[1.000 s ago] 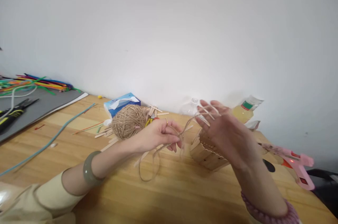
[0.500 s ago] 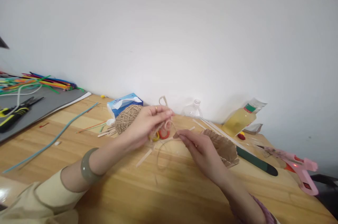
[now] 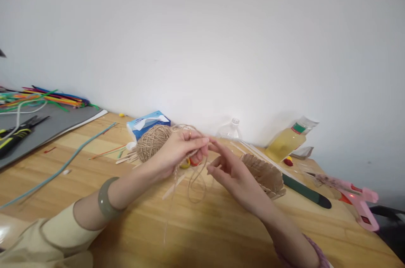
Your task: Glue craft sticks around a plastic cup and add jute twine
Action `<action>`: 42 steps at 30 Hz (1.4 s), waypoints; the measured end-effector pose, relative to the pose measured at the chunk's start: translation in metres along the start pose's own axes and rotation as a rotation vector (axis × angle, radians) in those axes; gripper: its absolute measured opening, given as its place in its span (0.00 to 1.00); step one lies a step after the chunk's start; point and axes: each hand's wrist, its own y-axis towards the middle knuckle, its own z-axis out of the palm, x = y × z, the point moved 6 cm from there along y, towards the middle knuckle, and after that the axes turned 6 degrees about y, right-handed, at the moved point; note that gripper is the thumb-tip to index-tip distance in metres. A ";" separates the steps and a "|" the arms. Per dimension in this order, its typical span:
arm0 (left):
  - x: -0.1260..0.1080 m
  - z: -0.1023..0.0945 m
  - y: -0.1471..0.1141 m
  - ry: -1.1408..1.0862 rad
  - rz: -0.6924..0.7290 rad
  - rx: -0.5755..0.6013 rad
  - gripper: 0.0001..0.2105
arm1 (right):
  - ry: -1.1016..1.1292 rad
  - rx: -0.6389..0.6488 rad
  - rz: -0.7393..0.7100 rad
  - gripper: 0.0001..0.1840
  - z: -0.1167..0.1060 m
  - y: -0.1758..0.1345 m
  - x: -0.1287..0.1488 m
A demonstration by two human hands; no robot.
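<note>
My left hand (image 3: 179, 148) is closed, pinching a length of jute twine (image 3: 205, 183) between thumb and fingers. A loop of it rises above the knuckles, more loops hang below the fingertips, and a twisted stretch drops from beneath the palm. My right hand (image 3: 238, 177) has its thumb and fingers apart. Its index fingertip meets the left fingertips, and the thumb is beside the hanging loop. Behind my left hand sits the ball of jute twine (image 3: 152, 143). Red and yellow rings (image 3: 185, 164), perhaps scissor handles, are partly hidden under that hand.
Right of my right hand are a woven-looking brown basket (image 3: 264, 175), a dark green strip (image 3: 306, 192) and a pink glue gun (image 3: 360, 196). A bottle of yellow liquid (image 3: 281, 146) leans by the wall. Pliers (image 3: 19, 133) and pipe cleaners (image 3: 60, 98) lie left.
My right hand has let go of the twine end and opened its fingers, moving up to my left fingertips. The small upright loop has become a wider one over my left hand.
</note>
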 end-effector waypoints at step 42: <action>0.010 0.019 -0.007 0.181 -0.074 0.359 0.10 | 0.442 -0.184 0.121 0.06 -0.032 -0.001 -0.003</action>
